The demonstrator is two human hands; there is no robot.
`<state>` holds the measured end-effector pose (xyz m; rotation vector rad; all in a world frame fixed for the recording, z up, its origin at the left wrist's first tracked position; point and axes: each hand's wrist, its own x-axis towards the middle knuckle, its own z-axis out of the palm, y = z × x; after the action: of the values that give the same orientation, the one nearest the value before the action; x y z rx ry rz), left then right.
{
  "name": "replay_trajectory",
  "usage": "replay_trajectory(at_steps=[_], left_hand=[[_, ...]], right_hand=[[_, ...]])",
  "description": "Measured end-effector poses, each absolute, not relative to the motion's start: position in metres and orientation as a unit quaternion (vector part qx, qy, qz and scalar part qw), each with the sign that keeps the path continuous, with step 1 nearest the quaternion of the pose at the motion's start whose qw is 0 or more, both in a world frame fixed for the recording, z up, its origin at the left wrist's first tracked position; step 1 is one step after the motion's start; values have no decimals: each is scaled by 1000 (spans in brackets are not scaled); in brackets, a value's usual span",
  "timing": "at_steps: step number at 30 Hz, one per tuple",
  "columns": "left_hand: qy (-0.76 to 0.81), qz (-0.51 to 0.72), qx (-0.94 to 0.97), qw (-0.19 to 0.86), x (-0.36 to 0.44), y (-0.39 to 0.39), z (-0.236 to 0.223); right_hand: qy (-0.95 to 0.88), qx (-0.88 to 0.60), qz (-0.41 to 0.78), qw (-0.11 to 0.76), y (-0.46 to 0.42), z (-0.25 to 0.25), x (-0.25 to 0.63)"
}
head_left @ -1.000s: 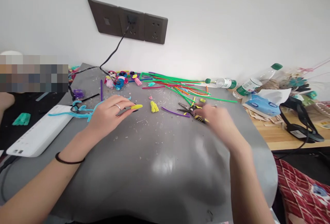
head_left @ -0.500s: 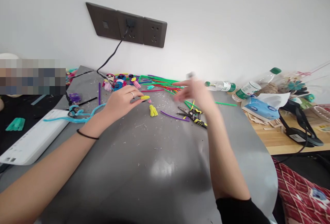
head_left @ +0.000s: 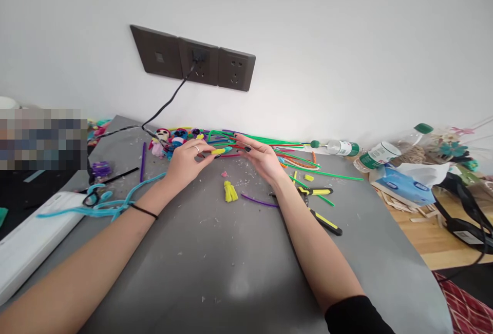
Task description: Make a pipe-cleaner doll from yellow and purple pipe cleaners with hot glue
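Note:
My left hand, with a ring and a black wrist band, pinches a small fuzzy yellow piece between thumb and fingers above the table. A small teal piece shows just beyond its tip; whether they touch I cannot tell. To the right, my right hand has its fingers apart and holds nothing visible, over a bundle of pipe cleaners. Between and below the hands lies a yellow tassel-shaped piece, near a tiny pink bit. A purple pipe cleaner reaches under my right forearm.
Pliers with yellow-black handles lie partly behind my right forearm. Small dolls sit by the wall. Light-blue pipe cleaners cross a white power strip at left. Bottles and a tissue pack stand at right.
My right hand has moved left, closer to my left hand, and its fingers now show sharply. The left hand keeps its pinch on the yellow piece. The view has shifted slightly.

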<state>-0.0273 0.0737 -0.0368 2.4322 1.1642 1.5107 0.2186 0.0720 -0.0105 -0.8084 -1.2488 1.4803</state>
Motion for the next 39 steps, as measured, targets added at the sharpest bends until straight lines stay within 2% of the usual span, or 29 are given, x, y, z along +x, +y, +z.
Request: replay_trajectory(at_steps=[5,14,23,39], left_hand=[[376,484,790,-12,-29,66,-33],[357,474,805,-19,-29,56,-29],[355,470,808,-4,-28,51,-29],[355,470,808,2,-29,47,-23]], right_hand=[[-534,-334,603,489,67,-9,219],[-595,-359,548,467,59,-3,212],[-564,-403,463,552,64,-10,210],[-572,-488,364,550,59,-10,214]])
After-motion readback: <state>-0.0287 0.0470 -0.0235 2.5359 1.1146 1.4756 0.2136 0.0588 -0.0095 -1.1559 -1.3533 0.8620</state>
